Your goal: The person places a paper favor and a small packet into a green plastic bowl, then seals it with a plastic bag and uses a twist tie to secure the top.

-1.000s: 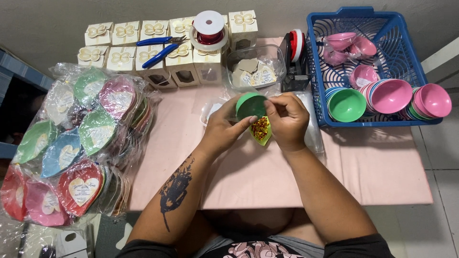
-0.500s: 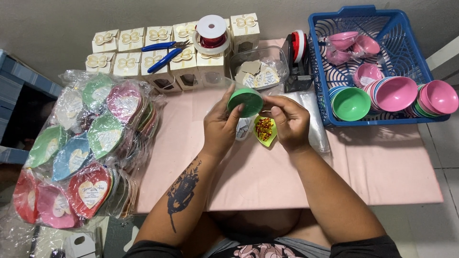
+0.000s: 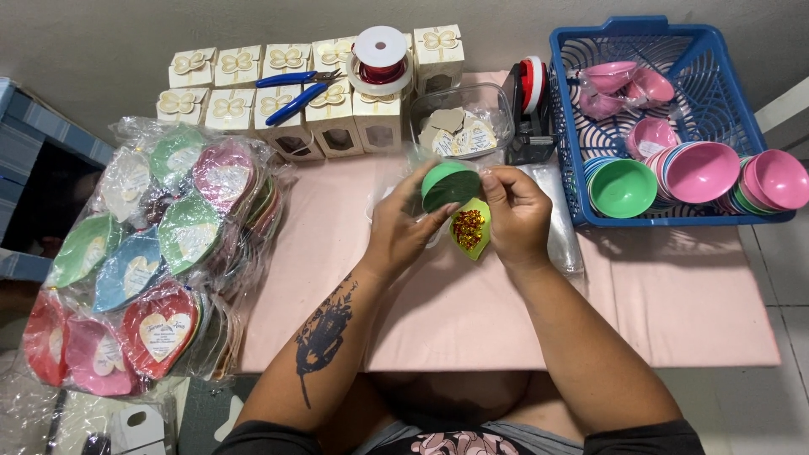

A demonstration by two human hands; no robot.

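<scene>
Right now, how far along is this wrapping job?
Done: a big pile of wrapped hearts on the left. In hand: both hands, left and right, hold a green bowl over a filled yellow piece. Left: stacked bowls in the blue basket.

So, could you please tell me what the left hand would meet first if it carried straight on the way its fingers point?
Probably the clear tub of paper tags just beyond the left hand, though depth is unclear.

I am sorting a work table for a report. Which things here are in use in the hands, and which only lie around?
In use: left hand, right hand, green bowl, yellow-green dish with glittery bits.

Lying about: blue basket of bowls, small gift boxes, blue pliers, ribbon spool, bagged heart dishes.
</scene>
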